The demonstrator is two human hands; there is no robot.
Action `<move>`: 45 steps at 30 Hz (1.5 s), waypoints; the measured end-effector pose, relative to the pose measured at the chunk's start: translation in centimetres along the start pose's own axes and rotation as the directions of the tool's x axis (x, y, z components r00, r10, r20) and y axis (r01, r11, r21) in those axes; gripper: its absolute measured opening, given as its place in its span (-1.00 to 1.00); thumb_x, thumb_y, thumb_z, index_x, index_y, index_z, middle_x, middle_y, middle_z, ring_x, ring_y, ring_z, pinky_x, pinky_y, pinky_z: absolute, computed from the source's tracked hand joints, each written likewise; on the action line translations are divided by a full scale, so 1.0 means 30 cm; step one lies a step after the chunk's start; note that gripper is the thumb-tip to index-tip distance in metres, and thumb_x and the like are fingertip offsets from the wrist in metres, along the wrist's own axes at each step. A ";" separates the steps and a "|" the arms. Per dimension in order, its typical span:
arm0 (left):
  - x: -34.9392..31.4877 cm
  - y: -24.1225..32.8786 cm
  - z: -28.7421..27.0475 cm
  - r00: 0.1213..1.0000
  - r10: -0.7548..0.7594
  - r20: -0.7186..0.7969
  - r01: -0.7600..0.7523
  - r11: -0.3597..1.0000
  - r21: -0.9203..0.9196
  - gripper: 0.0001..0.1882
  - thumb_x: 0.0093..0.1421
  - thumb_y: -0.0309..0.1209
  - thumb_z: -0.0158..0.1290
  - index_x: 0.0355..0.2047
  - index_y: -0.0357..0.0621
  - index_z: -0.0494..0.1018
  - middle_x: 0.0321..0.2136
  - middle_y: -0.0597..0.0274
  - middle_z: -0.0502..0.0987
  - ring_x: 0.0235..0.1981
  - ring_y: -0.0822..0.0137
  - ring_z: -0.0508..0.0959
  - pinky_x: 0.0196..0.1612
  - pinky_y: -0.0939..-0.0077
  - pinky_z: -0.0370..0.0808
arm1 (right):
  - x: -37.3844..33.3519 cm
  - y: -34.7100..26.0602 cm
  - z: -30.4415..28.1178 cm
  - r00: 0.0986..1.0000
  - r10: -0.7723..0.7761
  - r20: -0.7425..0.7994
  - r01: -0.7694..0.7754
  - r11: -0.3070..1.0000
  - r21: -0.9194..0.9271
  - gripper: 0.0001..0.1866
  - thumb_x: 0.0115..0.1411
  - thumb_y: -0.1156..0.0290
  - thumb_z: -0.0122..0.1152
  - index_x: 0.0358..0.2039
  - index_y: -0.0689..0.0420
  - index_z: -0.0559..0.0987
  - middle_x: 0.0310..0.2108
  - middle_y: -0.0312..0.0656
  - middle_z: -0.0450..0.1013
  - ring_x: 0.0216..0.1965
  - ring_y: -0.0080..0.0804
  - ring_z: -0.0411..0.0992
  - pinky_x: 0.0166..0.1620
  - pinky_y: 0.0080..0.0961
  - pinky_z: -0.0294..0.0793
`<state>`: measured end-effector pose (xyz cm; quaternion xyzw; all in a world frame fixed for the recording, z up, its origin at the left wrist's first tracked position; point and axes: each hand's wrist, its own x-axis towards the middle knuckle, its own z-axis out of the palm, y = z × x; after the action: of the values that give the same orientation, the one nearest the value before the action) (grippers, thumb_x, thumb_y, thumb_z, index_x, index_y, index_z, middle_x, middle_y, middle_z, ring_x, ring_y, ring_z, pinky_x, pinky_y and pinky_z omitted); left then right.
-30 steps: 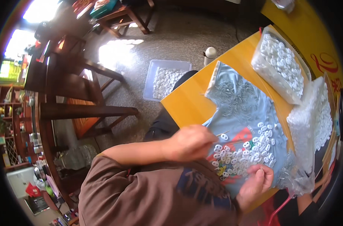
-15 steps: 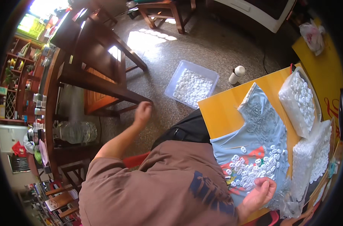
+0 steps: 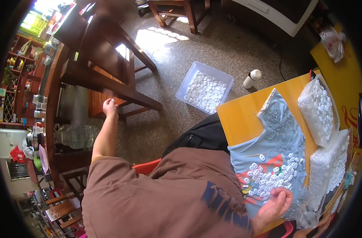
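Observation:
My left hand (image 3: pixel 110 107) is stretched far out to the left, beside the wooden chair. Its fingers are closed, and a pale speck shows at the fingertips, too small to name. Over the near edge of the blue cloth (image 3: pixel 246 152), my right hand (image 3: pixel 277 204) holds thumb and fingers pinched together; what is between them, if anything, I cannot make out. Just beyond it lies a loose pile of small white oval plastic pieces (image 3: pixel 273 180) with two holes each. Farther up the cloth is a heap of thin, clear-grey wire-like bits (image 3: pixel 282 125). A thin stick (image 3: pixel 255 155) lies between them.
On the floor ahead stands a clear plastic bin (image 3: pixel 181 88) full of white pieces, with a white bottle (image 3: pixel 252 78) nearby. Two clear bags (image 3: pixel 316 113) (image 3: pixel 326 170) of white pieces line the yellow table's (image 3: pixel 238 115) right side. A dark wooden chair (image 3: pixel 109 87) stands at left.
My left hand has swung farther left and slightly up, away from my lap toward the chair. My right hand stays almost in place, still pinched. The view has shifted slightly.

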<state>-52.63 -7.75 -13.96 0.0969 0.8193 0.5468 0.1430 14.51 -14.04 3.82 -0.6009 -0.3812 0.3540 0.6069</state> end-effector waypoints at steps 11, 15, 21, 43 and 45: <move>-0.009 -0.245 -0.048 0.994 0.033 0.105 -0.027 0.998 -0.063 -0.83 0.11 -0.46 -0.03 -0.26 -0.13 0.44 -0.56 0.32 0.43 -0.72 0.50 0.31 -0.71 0.62 0.28 | -0.028 -0.008 0.005 0.990 0.035 -0.136 -0.038 0.999 -0.022 -0.88 0.11 0.45 -0.01 -0.39 0.24 0.36 -0.52 -0.19 0.32 -0.48 -0.48 0.26 -0.34 -0.55 0.29; -0.181 -0.302 -0.011 0.916 -0.032 0.399 -0.031 0.988 0.152 -0.83 0.11 -0.43 -0.03 -0.27 -0.15 0.42 -0.54 0.35 0.40 -0.69 0.53 0.32 -0.69 0.68 0.28 | -0.042 0.020 -0.012 0.976 0.115 -0.187 -0.101 0.991 0.085 -0.90 0.09 0.52 0.01 -0.37 0.27 0.38 -0.51 -0.13 0.37 -0.49 -0.48 0.30 -0.35 -0.56 0.32; -0.482 -0.094 0.225 0.624 -0.080 0.778 -0.224 0.935 0.276 -0.86 0.13 -0.46 -0.01 -0.28 -0.14 0.45 -0.53 0.40 0.43 -0.66 0.62 0.32 -0.68 0.73 0.23 | -0.061 0.042 -0.120 0.944 0.051 -0.327 0.013 0.982 0.189 -0.88 0.11 0.49 0.08 -0.35 0.25 0.39 -0.48 -0.13 0.41 -0.49 -0.49 0.32 -0.36 -0.57 0.32; -2.173 0.407 0.549 -0.989 0.143 -0.032 0.072 0.283 -0.957 -0.66 -0.22 -0.46 0.03 -0.33 -0.23 0.46 -0.44 0.25 0.39 -0.44 0.31 0.43 -0.35 0.46 0.36 | -0.223 0.151 -0.352 0.574 0.153 -0.804 0.170 0.939 0.300 -0.87 0.12 0.48 0.09 -0.34 0.23 0.40 -0.52 -0.19 0.40 -0.53 -0.54 0.29 -0.43 -0.62 0.29; -2.195 0.385 0.547 -0.989 0.140 -0.055 0.084 0.214 -0.973 -0.66 -0.22 -0.46 0.02 -0.34 -0.23 0.45 -0.46 0.27 0.37 -0.45 0.34 0.41 -0.36 0.47 0.34 | -0.221 0.154 -0.356 0.577 0.193 -0.794 0.149 0.930 0.335 -0.88 0.12 0.48 0.09 -0.34 0.23 0.41 -0.52 -0.19 0.41 -0.53 -0.55 0.29 -0.42 -0.62 0.29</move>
<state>14.90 -9.83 -0.77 0.9280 -0.1927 0.0846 0.3075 21.10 -24.72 -0.90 -0.5763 0.0214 0.1097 0.8095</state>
